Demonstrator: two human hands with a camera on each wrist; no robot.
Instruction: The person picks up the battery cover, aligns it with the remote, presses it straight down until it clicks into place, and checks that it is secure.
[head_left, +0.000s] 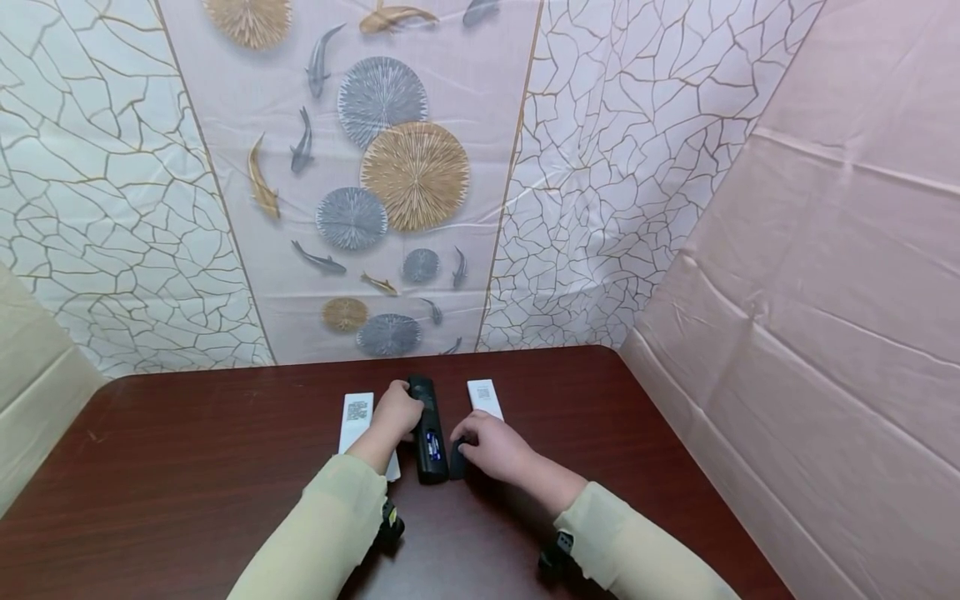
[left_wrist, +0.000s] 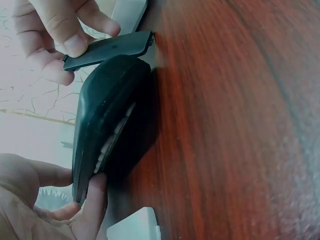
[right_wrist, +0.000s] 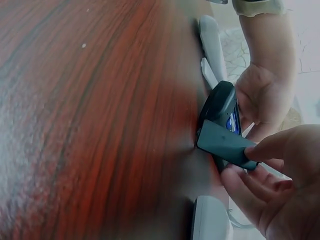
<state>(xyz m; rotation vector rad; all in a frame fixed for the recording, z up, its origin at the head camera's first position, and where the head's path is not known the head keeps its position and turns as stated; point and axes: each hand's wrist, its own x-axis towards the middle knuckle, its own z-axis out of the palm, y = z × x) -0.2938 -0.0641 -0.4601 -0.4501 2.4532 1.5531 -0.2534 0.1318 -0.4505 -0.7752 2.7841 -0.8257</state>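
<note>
A black remote control (head_left: pixel 432 468) lies with its buttons downward, tilted up off the table in the left wrist view. Blue batteries (head_left: pixel 432 446) show in its uncovered compartment. My left hand (head_left: pixel 396 412) holds the remote by its far end, thumb and fingers on opposite sides. Just right of the remote, my right hand (head_left: pixel 495 447) pinches a black battery cover (right_wrist: pixel 225 143) between thumb and fingers. In the left wrist view the cover (left_wrist: pixel 112 50) is close to the remote's near end; whether they touch I cannot tell.
A white remote (head_left: pixel 356 417) lies left of my left hand, partly behind the forearm. Beside that forearm lies a small white piece (head_left: pixel 393 468). Another white remote (head_left: pixel 484 397) extends beyond my right hand. The brown table (head_left: pixel 225 492) meets a patterned cloth (head_left: pixel 390 275) at the back.
</note>
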